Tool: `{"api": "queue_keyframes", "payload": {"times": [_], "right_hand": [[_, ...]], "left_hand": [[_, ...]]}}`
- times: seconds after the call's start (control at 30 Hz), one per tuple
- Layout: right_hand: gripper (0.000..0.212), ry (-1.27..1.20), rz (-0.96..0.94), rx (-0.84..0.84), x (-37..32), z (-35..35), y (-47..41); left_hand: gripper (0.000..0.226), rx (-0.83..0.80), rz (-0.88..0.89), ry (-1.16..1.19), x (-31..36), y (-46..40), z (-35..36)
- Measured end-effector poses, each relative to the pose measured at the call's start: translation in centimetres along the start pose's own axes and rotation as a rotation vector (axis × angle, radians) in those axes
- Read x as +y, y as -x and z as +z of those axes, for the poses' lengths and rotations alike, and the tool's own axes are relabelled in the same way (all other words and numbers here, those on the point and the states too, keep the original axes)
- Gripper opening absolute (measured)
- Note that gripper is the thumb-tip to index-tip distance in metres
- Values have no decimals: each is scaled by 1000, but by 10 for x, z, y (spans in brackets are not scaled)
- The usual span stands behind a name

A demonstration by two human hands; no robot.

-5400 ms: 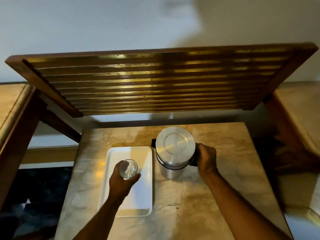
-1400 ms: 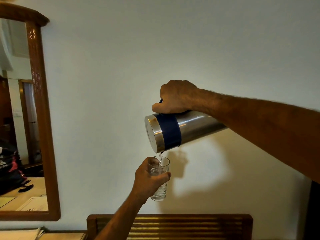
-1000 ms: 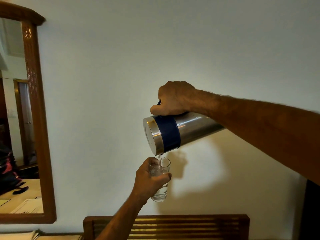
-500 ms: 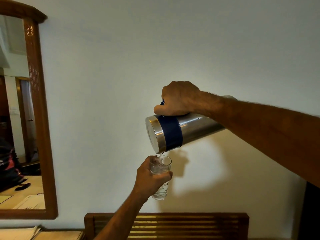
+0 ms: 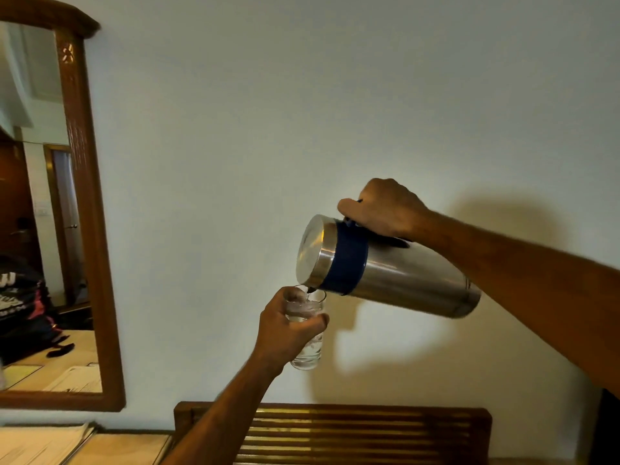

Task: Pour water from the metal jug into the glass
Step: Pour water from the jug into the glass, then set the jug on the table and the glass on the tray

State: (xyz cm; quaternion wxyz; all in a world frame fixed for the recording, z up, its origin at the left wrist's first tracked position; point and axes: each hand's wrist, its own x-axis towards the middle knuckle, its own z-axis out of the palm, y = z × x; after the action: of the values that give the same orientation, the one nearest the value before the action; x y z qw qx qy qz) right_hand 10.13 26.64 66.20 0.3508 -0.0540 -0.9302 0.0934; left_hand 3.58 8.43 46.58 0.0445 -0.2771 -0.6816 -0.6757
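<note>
the right hand (image 5: 382,209) is seen at centre right of the frame, fingers curled tight around the dark handle on top of the cylindrical stainless-steel jug with a blue band below its lid (image 5: 385,266), and its bare forearm runs off to the right edge. the jug is held in the air, tipped steeply with its lid end down and to the left and its base raised toward the right. its spout lies just over the rim of the small clear drinking glass (image 5: 307,333), which is held upright directly below, in the lower centre of the frame. the left hand (image 5: 285,327) is wrapped around the glass from the left, thumb and fingers closed on its upper half, with the forearm rising from the bottom edge. water is seen inside the glass. a plain pale wall (image 5: 235,129) fills the background, and the jug's shadow is cast on it. a wood-framed mirror (image 5: 87,213) hangs at the upper left. a slatted wooden headrail (image 5: 352,434) lies along the bottom, partly crossed by the left forearm.
</note>
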Motion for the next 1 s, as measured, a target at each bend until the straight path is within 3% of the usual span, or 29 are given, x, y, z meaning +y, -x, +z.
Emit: {"api": "queue_keyframes", "payload": {"times": [0.2, 0.4, 0.63, 0.73, 0.9, 1.0], "right_hand": [[42, -500, 274, 109, 34, 28, 27], [29, -859, 621, 80, 65, 74, 67], [23, -1280, 763, 154, 103, 171, 154], [23, -1321, 807, 208, 119, 217, 189], [44, -1292, 810, 53, 150, 326, 269], [34, -1260, 871, 55, 153, 357, 304]], "left_hand": [[55, -7, -30, 84, 0, -12, -10], [50, -46, -85, 182, -18, -12, -7], [51, -55, -174, 83, -88, 18, -3], [53, -74, -246, 13, -128, 37, -3], [65, -107, -413, -25, -241, 80, 6], [67, -71, -483, -53, -288, 104, -3]]}}
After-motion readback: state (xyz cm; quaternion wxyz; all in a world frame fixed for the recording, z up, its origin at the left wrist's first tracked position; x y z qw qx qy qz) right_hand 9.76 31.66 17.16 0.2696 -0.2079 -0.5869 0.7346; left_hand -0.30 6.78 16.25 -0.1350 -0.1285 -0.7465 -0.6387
